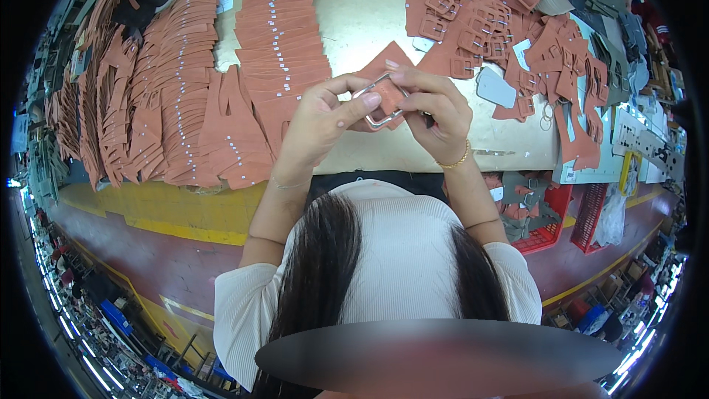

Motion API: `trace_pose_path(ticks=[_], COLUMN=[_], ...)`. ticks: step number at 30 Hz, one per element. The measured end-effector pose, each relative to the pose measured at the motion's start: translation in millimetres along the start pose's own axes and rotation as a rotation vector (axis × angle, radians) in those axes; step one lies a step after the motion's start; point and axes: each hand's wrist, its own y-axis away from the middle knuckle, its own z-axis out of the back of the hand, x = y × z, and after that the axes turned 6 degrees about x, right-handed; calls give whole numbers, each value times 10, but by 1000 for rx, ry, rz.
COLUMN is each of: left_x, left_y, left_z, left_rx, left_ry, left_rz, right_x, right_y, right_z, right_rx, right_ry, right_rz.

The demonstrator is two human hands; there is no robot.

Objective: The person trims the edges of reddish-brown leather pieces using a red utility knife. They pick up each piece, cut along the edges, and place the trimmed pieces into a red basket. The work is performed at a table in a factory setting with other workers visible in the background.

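Both hands are raised over the near edge of the worktable. My left hand (319,117) is closed, its thumb pressing on an orange-brown leather piece (389,96) inside a silver metal buckle (378,125). From the other side, my right hand (442,109) grips the same buckle, its fingers bent round the frame. The pointed part of an orange-brown piece (394,54) shows just beyond the hands; whether it joins the piece in the buckle, I cannot tell. The fingers cover part of the frame.
Overlapping rows of orange-brown leather pieces (284,37) lie at the left. Several buckled straps (484,26) are heaped at the far right, near a pale card (495,89). A red crate (559,210) with straps stands below the table's right side.
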Motion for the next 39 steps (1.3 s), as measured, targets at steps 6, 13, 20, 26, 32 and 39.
trace_pose_path(ticks=[6,13,20,26,32,39], left_x=[48,117,152,175,225,281], left_y=[-53,-70,-97,-132,-141,-136], left_z=[6,32,35,11,60,77], left_rx=[-34,-23,110,60,-8,51], left_ry=[107,46,213,264,150,195], left_rz=[22,-23,-28,-13,-23,-50], right_x=[95,209,172,217,211,238], right_y=[-20,-6,37,38,-32,-54], right_z=[-39,-94,-173,-186,-179,-159], right_rx=[33,12,-42,-21,12,90], right_ry=[29,-58,-94,84,54,16], right_rz=[-269,-496,-561,-513,-579,-621])
